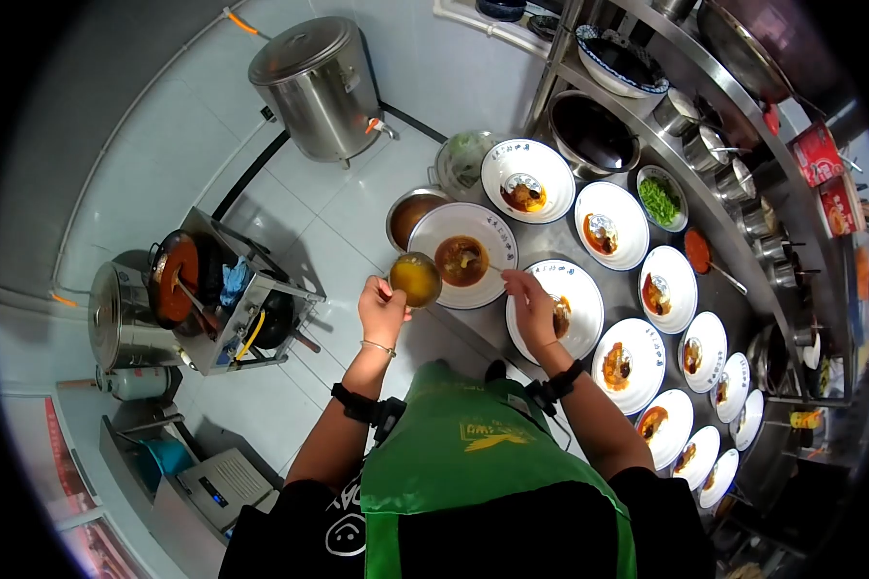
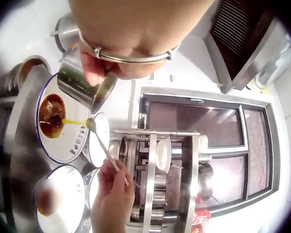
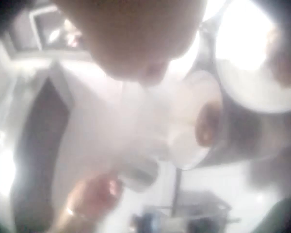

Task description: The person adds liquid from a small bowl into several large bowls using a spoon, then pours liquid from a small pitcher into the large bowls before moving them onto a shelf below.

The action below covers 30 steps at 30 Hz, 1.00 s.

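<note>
My left hand (image 1: pixel 384 311) grips a small metal cup (image 2: pixel 72 80) of yellow liquid, tilted beside the near-left rim of a white bowl (image 1: pixel 497 229). In my right hand (image 1: pixel 531 307) is a thin-handled metal spoon (image 2: pixel 103 147), pinched between thumb and fingers. From the spoon's head a yellow stream (image 2: pixel 74 122) runs into the dark reddish-brown sauce (image 1: pixel 461 261) in that bowl. Another white bowl (image 1: pixel 581 289) stands under my right hand and partly hides behind it. The right wrist view is hazy; the cup (image 3: pixel 139 174) and left hand (image 3: pixel 94 194) show faintly there.
Rows of white bowls with sauce, such as one bowl (image 1: pixel 613 205), fill the steel counter on the right. A pot of brown liquid (image 1: pixel 403 220) stands beside the working bowl. Chopped greens (image 1: pixel 658 201) and a red-sauce ladle (image 1: pixel 713 261) lie farther right. Shelves (image 1: pixel 637 116) curve behind.
</note>
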Motion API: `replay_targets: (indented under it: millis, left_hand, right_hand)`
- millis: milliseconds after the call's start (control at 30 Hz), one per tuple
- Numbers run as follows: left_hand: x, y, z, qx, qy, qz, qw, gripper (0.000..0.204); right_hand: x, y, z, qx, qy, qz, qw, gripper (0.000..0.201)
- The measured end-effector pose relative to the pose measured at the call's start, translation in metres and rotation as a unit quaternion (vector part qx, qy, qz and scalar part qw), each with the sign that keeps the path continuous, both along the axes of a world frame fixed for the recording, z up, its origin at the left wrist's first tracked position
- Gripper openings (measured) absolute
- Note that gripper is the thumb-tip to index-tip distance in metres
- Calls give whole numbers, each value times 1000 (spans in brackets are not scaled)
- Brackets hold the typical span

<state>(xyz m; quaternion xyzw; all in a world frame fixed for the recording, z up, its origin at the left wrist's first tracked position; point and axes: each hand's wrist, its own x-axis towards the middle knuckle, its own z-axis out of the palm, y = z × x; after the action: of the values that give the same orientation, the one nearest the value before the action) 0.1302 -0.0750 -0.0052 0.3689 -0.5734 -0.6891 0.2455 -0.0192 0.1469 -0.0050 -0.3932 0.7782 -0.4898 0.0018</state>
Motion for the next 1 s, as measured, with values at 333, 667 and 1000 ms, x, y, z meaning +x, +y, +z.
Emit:
replay_targets:
  millis: [333, 667, 1000]
  left_hand:
    - [-22, 35, 20, -60, 5, -103, 993, 21]
    - [-45, 66, 23, -19, 38, -178, 983, 21]
    - [-73, 99, 15, -96, 2, -193, 976, 22]
  right_hand:
    - [26, 16, 44, -48, -143, 16, 988, 21]
    - [19, 68, 40, -248, -572, -68, 779, 25]
    - [30, 154, 46, 56, 2, -145, 988, 18]
